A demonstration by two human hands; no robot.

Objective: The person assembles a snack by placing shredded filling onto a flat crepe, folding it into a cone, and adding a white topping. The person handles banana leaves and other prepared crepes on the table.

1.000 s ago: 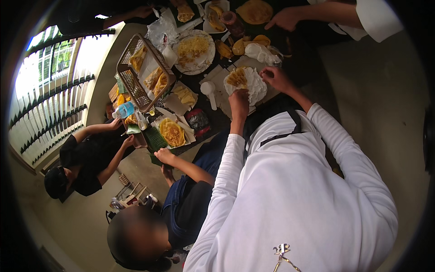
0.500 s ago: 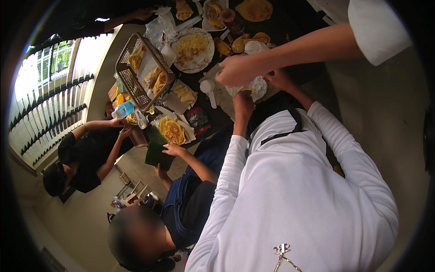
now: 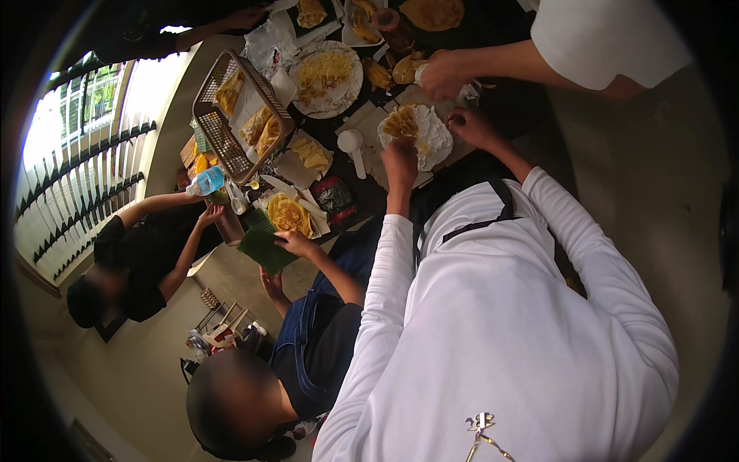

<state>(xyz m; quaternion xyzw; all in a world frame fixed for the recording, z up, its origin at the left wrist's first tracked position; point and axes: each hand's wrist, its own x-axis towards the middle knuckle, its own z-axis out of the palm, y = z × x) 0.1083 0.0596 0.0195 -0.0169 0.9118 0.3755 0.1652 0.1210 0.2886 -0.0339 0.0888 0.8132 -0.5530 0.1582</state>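
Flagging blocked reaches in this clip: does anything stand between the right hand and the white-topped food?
Nothing visible does. The right hand is beside the right edge of the white-topped food; the left hand is at its near-left side. A co-worker's hand is beyond the food.

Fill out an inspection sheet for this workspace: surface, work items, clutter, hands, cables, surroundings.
Surface: dark tabletop, crowded with food.
Work items: cream-topped round on cardboard; yellow slices cover its far-left part.
Clutter: plastic basket, marbled plate, white scoop, bottle.
Hands: left hand at the round's near-left edge, right hand by its right edge; whether either grips anything is unclear.
Cables: nothing seen.
Surroundings: louvred window at left; white-sleeved co-worker's hand beyond the round.
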